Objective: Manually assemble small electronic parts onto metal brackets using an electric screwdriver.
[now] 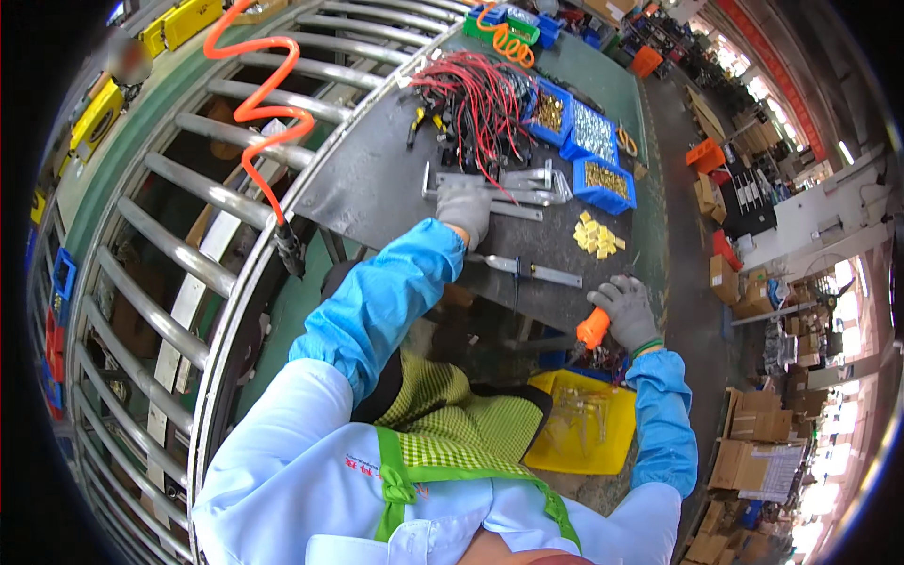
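My left hand [463, 208], in a grey glove, is closed at the near side of a group of bent metal brackets [527, 188] on the dark table; its fingertips are partly hidden among them. My right hand [626, 311], also gloved, is curled round an orange-handled tool [593, 328] beside the table's near right edge. The tool's far end is hard to make out. Between my hands a single flat metal bracket [556, 276] lies along the near edge, with something thin and black across it. A small pile of pale yellow blocks [597, 235] sits to its right.
Red and black wire harnesses [480, 104] are heaped behind the brackets. Blue bins of small hardware [605, 182] line the right side. A metal roller conveyor [221, 193] runs along the left, with an orange coiled hose [273, 122] above it. A yellow tray [617, 428] stands below the table.
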Available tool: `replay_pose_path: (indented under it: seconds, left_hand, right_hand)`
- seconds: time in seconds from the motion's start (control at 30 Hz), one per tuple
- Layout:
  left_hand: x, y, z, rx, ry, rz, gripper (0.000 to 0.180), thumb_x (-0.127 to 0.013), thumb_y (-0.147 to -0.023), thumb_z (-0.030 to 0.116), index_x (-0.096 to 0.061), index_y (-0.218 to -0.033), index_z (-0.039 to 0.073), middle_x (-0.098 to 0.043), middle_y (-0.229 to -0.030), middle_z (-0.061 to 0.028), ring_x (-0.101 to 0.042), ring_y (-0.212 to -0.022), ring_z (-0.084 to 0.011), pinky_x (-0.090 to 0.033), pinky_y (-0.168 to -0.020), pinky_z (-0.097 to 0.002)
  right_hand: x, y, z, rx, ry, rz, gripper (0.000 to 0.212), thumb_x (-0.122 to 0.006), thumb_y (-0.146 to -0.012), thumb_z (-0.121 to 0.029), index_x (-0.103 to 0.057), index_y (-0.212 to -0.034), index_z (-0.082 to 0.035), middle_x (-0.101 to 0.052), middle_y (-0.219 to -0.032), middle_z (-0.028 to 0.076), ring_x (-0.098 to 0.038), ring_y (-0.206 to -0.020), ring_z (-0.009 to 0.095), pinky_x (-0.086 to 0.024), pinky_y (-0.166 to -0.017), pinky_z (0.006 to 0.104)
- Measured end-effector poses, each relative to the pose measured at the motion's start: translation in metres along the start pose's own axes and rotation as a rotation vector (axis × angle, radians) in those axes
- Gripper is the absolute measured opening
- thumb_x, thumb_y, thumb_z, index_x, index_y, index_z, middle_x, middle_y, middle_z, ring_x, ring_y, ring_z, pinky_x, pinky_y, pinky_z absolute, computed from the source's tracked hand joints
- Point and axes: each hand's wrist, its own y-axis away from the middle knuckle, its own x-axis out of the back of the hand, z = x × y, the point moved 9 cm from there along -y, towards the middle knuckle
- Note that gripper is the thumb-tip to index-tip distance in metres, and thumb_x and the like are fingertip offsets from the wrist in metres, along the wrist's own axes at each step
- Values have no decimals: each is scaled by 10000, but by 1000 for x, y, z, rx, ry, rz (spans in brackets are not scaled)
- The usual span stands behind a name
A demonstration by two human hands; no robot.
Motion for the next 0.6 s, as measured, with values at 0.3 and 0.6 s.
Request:
replay_pose_path:
  seconds: [0.3, 0.6]
  left_hand:
    - [-3, -2, -6, 96, -88, -378, 320, -581, -872, 172, -688, -1173, 146, -613, -1276, -96, -574, -1209, -302, -465, -918, -466]
    - [68, 16, 6, -190, 215, 334, 278, -621, -848, 159, -656, -1124, 154, -649, -1001, -124, -625, -931, -355, -470, -846, -529]
  right_hand:
    - [-45, 12, 29, -146, 5, -144, 536, -542, -851, -90, -513, -1339, -307, -408, -1471, 47, -381, -1347, 270, -365, -1024, 415]
    - [-38, 22, 44, -356, -398, -83, 736, -561, -796, -1, -358, -1472, -208, -344, -1506, 106, -339, -1384, 369, -354, -1110, 437]
